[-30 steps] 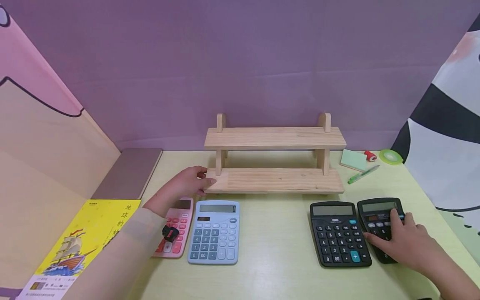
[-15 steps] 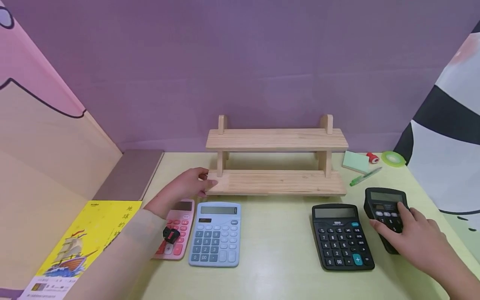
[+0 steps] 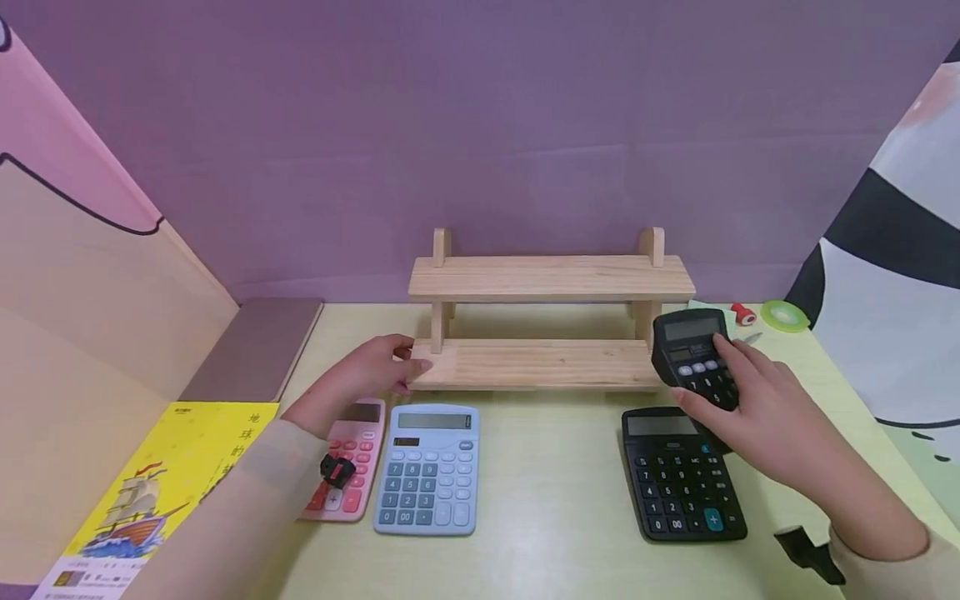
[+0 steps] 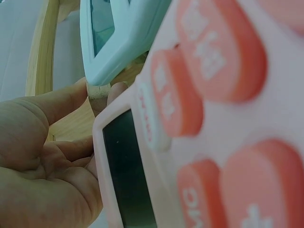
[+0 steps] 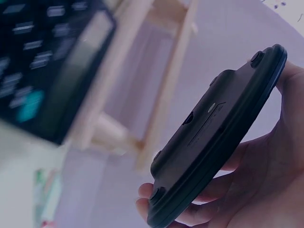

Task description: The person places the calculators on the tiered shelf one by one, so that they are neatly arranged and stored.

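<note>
My right hand (image 3: pixel 780 425) grips a black calculator (image 3: pixel 692 354) in the air, in front of the right end of a two-tier wooden shelf (image 3: pixel 540 364). The right wrist view shows the underside of this calculator (image 5: pixel 204 128), fingers (image 5: pixel 209 209) behind it. A second black calculator (image 3: pixel 678 496) lies on the table just below, its top right corner partly covered. With my left hand (image 3: pixel 375 371) I pinch the left end of the shelf's lower board, thumb on top. Below that forearm lies a pink calculator (image 3: pixel 363 446), partly hidden by the sleeve, beside a light blue calculator (image 3: pixel 427 467).
A grey-brown book (image 3: pixel 255 346) and a yellow booklet (image 3: pixel 172 467) lie at the left. Behind the held calculator are a green pen, mostly hidden, a small red item (image 3: pixel 743 314) and a green tape roll (image 3: pixel 784 316). A purple backdrop (image 3: pixel 525 142) stands behind the table.
My right hand has lifted the second black calculator from the table's right side and carried it up and left to the shelf's right end. The left hand stays on the shelf.
</note>
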`<state>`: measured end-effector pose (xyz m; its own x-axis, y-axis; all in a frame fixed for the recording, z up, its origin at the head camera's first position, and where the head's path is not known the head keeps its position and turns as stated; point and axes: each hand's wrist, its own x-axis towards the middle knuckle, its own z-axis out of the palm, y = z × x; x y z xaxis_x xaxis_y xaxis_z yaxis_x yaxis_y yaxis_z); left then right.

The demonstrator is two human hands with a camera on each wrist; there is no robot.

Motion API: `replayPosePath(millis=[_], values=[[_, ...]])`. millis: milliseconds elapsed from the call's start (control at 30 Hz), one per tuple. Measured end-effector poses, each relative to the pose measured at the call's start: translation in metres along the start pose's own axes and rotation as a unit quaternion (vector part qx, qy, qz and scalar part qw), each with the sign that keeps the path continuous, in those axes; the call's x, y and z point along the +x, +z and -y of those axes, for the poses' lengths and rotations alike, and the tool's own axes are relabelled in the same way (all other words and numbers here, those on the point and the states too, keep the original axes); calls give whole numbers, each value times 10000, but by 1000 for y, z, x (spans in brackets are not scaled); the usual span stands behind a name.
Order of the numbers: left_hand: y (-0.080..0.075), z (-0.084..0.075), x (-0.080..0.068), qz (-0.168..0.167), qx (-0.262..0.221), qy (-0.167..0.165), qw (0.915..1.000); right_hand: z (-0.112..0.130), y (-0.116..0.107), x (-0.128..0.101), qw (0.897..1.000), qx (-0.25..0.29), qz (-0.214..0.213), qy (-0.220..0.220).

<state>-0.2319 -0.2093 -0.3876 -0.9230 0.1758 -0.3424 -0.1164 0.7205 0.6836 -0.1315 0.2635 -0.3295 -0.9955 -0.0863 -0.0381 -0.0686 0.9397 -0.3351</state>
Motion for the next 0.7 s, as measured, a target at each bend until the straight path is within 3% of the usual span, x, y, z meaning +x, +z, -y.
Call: replayPosePath(millis=[267,700], values=[[6,0,1,83,14,30,10000,52,-19,34,9987,142,-101,-481],[7,-7,0,178,96,-50,9998,132,-26,100,9976,121,-41,-687]])
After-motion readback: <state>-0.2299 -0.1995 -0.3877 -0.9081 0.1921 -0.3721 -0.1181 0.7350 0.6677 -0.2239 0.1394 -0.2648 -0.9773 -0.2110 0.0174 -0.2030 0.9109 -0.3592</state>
